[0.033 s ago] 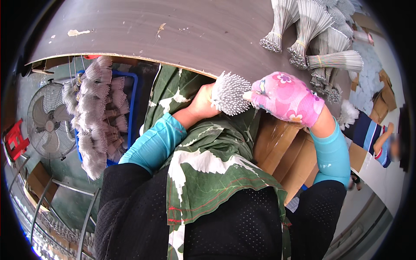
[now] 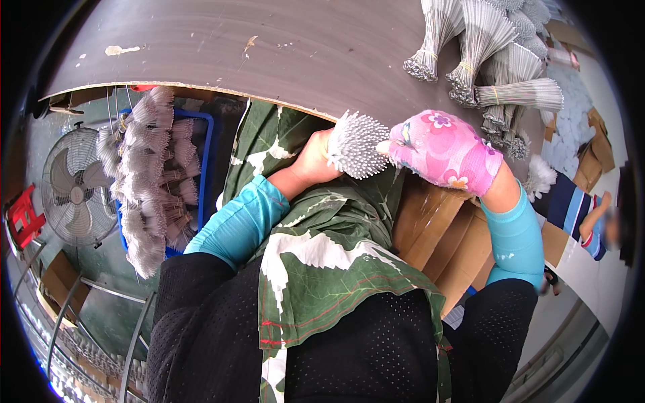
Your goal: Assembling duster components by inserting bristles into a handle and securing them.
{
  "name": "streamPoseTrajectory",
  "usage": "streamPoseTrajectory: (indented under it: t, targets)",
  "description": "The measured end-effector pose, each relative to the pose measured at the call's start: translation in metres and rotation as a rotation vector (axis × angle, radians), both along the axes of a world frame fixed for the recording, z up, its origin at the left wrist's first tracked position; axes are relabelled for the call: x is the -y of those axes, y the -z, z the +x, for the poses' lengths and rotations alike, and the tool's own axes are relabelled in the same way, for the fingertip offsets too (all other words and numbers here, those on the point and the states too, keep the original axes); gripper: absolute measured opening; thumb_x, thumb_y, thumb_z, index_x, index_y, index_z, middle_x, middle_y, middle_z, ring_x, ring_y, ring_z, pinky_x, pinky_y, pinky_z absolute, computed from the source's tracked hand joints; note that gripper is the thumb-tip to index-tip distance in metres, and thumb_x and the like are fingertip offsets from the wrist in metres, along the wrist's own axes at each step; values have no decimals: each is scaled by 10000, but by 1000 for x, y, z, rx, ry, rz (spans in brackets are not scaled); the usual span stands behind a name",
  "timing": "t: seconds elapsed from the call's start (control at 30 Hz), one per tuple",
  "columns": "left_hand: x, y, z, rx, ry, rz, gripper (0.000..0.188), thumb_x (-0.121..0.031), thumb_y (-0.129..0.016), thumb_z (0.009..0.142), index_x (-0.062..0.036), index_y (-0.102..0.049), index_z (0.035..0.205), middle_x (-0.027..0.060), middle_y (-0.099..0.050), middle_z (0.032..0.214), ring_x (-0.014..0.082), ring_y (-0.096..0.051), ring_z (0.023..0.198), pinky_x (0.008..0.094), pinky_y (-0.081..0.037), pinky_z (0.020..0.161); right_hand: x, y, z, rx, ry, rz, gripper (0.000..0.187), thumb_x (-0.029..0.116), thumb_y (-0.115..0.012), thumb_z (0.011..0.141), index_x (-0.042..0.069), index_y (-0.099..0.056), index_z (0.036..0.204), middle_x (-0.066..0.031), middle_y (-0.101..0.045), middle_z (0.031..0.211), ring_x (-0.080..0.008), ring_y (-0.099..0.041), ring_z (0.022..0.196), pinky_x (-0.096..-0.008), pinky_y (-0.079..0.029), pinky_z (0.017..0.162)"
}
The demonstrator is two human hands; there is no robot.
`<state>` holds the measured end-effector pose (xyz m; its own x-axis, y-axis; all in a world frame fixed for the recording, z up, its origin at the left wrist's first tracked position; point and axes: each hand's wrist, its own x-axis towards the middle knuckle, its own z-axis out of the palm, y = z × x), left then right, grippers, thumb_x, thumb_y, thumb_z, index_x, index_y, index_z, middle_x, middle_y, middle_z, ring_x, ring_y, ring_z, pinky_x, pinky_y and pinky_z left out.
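Observation:
Over my lap, at the table's front edge, my left hand (image 2: 313,160) is wrapped round a bundle of thin wire brushes (image 2: 357,146). Their many pale tips fan out towards my right hand. My right hand (image 2: 443,149), in a pink flowered glove with bare fingertips, is closed against the right side of this bundle. Its thumb or finger end touches the tips, and whatever the fingers pinch is hidden. More wire brush bundles (image 2: 480,50) lie at the far right of the table, some with yellowish bands round them.
The brown table (image 2: 282,54) curves across the top. Cardboard boxes (image 2: 430,225) stand open below my right hand. On the left, a blue crate (image 2: 209,144) holds pale bundles, beside a standing fan (image 2: 77,191) and a red stool (image 2: 25,215). Another person (image 2: 574,211) is at the far right.

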<state>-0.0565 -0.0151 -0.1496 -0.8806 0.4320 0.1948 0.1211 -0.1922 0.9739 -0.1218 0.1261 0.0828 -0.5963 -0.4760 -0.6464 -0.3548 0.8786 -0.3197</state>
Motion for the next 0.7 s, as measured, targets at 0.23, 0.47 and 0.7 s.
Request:
streamPoseTrajectory:
  t: [0.23, 0.47, 0.7]
  targets:
    - [0, -3, 1, 129, 53, 41, 296, -49, -676, 740, -2, -621, 1027, 134, -675, 975, 206, -658, 916, 308, -497, 820, 7, 2, -5, -37, -97, -38, 348, 354, -570, 876, 30, -627, 765, -167, -613, 727, -358, -586, 726, -440, -446, 657]
    - [2, -7, -1, 51, 49, -30, 294, -50, -683, 752, -1, -621, 1036, 125, -676, 1013, 177, -647, 950, 304, -490, 847, 7, -2, -10, 46, -93, 6, 337, 347, -572, 875, 32, -624, 768, -169, -611, 723, -361, -585, 723, -442, -445, 660]
    - [2, -7, -1, 114, 51, 15, 276, -59, -677, 759, 1, -619, 1022, 127, -676, 996, 185, -651, 943, 305, -492, 837, 10, -4, -9, 30, -124, -23, 295, 320, -579, 871, 27, -613, 875, -181, -610, 746, -369, -591, 767, -441, -452, 684]
